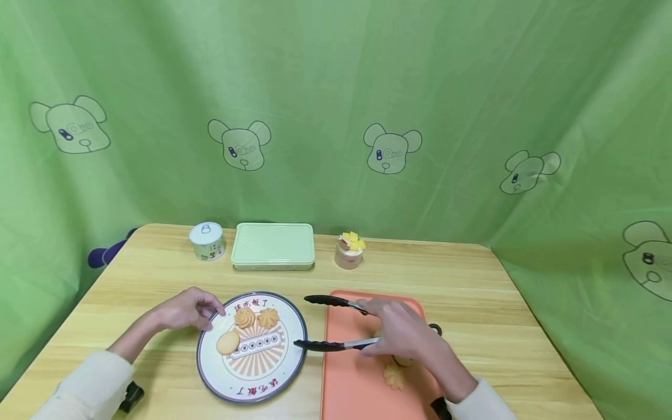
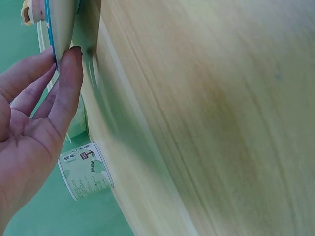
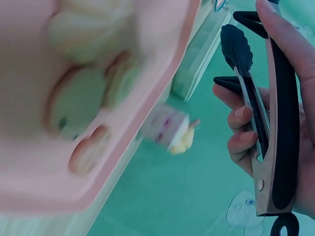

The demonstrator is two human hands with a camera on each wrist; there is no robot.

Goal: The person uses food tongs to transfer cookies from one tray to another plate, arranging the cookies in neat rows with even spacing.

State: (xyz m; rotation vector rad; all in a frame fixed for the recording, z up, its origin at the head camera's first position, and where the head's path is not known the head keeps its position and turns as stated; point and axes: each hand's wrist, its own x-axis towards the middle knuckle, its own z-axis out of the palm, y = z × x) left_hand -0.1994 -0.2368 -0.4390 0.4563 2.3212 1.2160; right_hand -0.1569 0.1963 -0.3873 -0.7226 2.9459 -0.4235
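Note:
A round plate [image 1: 210,373] with a dark rim carries three cookies [image 1: 244,318] on the wooden table. My left hand [image 1: 191,308] touches the plate's left rim with its fingertips; the left wrist view shows the thumb [image 2: 69,83] against the plate edge [image 2: 59,24]. My right hand [image 1: 401,335] grips black-tipped tongs [image 1: 331,345], their arms spread wide, tips pointing left toward the plate. The right wrist view shows fingers wrapped round the tongs [image 3: 256,118]. More cookies [image 1: 394,376] lie on the orange tray [image 1: 346,385] under my right hand.
At the table's back stand a small tin can [image 1: 207,240], a pale green lidded box [image 1: 273,246] and a dessert cup with yellow fruit [image 1: 350,249]. A green curtain hangs behind. A dark object [image 1: 131,396] sits near my left sleeve.

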